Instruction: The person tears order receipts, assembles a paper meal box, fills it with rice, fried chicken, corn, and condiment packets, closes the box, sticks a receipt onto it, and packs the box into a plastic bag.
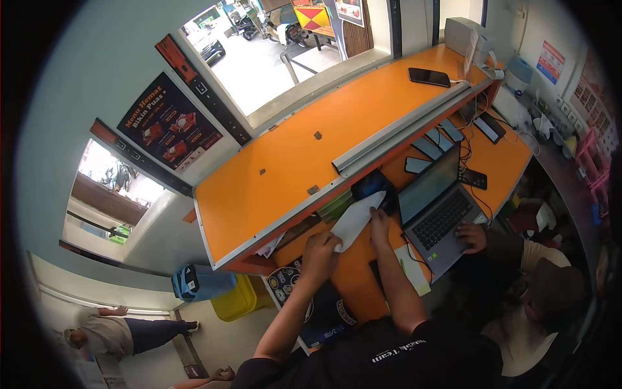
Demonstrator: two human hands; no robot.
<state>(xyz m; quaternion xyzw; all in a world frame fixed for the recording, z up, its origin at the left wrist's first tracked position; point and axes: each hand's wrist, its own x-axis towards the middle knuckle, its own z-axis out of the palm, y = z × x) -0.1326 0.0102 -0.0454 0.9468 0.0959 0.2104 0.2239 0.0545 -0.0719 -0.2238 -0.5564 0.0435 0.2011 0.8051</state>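
A white sheet of paper (360, 222) is stretched between my two hands, over the lower desk in front of the raised orange counter. My left hand (321, 254) is closed on its near left end. At the far right end, my right hand (380, 227) pinches the edge between thumb and fingers. Just right of my right hand stands an open laptop (443, 219). Below my left hand lies a dark laptop lid covered in stickers (324, 311). A dark blue object (370, 185) sits behind the paper, partly hidden.
A co-worker's hand (472, 237) rests on the open laptop. Several phones and cables lie behind it, and another phone (429, 78) is on the orange counter (259, 201). A yellow bin (240, 301) stands at left. Another person (116, 334) is further off at lower left.
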